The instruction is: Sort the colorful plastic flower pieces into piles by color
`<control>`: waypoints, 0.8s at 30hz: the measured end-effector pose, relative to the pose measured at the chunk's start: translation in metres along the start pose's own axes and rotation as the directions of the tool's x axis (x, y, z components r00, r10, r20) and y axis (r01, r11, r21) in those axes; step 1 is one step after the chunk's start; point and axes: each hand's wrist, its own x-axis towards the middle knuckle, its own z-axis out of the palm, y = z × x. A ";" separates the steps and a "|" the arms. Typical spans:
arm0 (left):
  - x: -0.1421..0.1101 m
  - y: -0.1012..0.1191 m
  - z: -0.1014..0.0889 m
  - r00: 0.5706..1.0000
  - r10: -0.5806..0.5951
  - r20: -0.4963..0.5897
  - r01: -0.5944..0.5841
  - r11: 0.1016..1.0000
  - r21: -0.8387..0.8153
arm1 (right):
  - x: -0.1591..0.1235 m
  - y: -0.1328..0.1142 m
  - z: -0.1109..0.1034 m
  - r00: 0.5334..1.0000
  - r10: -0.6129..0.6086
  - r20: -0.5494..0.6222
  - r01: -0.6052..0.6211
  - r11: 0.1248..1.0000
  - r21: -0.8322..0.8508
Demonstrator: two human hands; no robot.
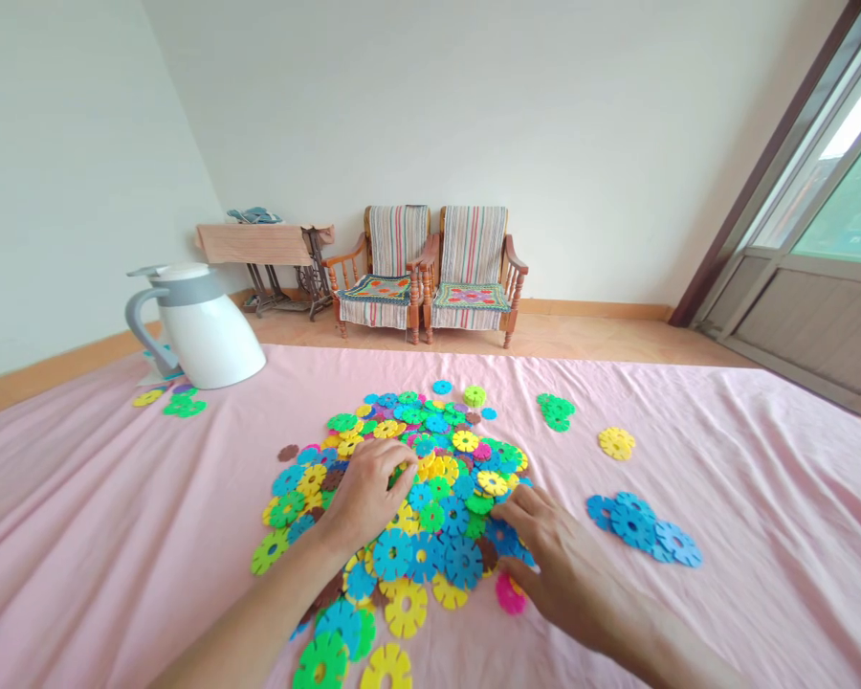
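A heap of notched plastic flower discs [453,515] in blue, green, yellow, brown and pink lies in the middle of the table. Over its left-centre part is my left hand [369,493], fingers curled in towards the thumb. A bit of green shows by those fingertips; whether they grip a disc is hidden. My right hand [556,550] rests at the heap's right edge, thumb and fingers apart. Its fingertips reach a blue disc [506,538], and a pink disc [510,593] lies just below the thumb.
On the right are separate groups of green discs [556,411], yellow discs [616,442] and blue discs [632,524]. A white jug [211,330] stands back left, near more green discs [185,403]. A pink cloth [775,478] covers the table. Beyond are two wooden armchairs [472,277].
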 end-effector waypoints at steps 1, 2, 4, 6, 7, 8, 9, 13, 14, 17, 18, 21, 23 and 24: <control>0.000 0.000 0.000 1.000 -0.002 0.001 0.002 1.000 0.000 | 0.002 -0.001 -0.001 1.000 0.002 0.006 -0.002 1.000 -0.022; 0.000 0.001 -0.001 1.000 -0.004 0.001 0.004 1.000 0.000 | 0.003 -0.003 -0.002 1.000 0.004 0.019 -0.003 0.999 -0.041; 0.000 0.001 -0.001 1.000 -0.009 0.001 0.009 1.000 0.000 | 0.005 -0.006 -0.004 0.999 0.000 0.055 0.005 0.997 -0.081; 0.000 0.001 -0.001 1.000 -0.008 0.001 0.008 1.000 0.000 | 0.005 -0.009 -0.005 0.995 -0.036 0.088 0.048 0.990 -0.136; 0.000 0.001 0.000 1.000 -0.007 0.001 0.007 1.000 0.000 | 0.005 -0.009 -0.005 0.993 -0.065 0.102 0.082 0.982 -0.170; 0.000 0.000 0.000 1.000 -0.005 0.000 0.005 1.000 -0.001 | 0.004 -0.010 -0.005 0.989 -0.093 0.111 0.114 0.972 -0.206; 0.000 0.000 0.001 1.000 -0.003 -0.001 0.003 1.000 -0.002 | 0.003 -0.010 -0.005 0.986 -0.118 0.115 0.142 0.961 -0.236; 0.000 -0.002 0.002 1.000 0.005 -0.007 -0.005 1.000 0.000 | -0.002 -0.010 -0.002 0.994 -0.098 0.039 0.104 0.977 -0.184; 0.000 -0.002 0.002 1.000 0.006 -0.008 -0.006 1.000 0.002 | -0.002 -0.009 -0.001 0.997 -0.071 0.022 0.073 0.987 -0.145; 0.000 -0.001 0.001 1.000 0.007 -0.008 -0.007 1.000 0.003 | -0.004 -0.006 0.001 1.000 -0.010 -0.001 0.010 0.996 -0.089; 0.000 -0.001 0.001 1.000 0.006 -0.009 -0.006 1.000 0.002 | -0.004 -0.004 0.002 1.000 -0.009 -0.002 0.009 0.996 -0.085; 0.001 -0.001 0.001 1.000 0.004 -0.016 -0.004 1.000 -0.005 | -0.004 -0.001 0.003 0.999 -0.031 -0.010 0.030 0.997 -0.068; 0.000 -0.002 0.001 1.000 0.005 -0.018 -0.006 1.000 -0.007 | -0.004 -0.001 0.002 0.999 -0.049 -0.015 0.048 0.995 -0.084; 0.000 -0.002 0.001 1.000 0.006 -0.016 -0.006 1.000 -0.008 | -0.004 -0.002 0.002 0.998 -0.062 -0.022 0.059 0.993 -0.103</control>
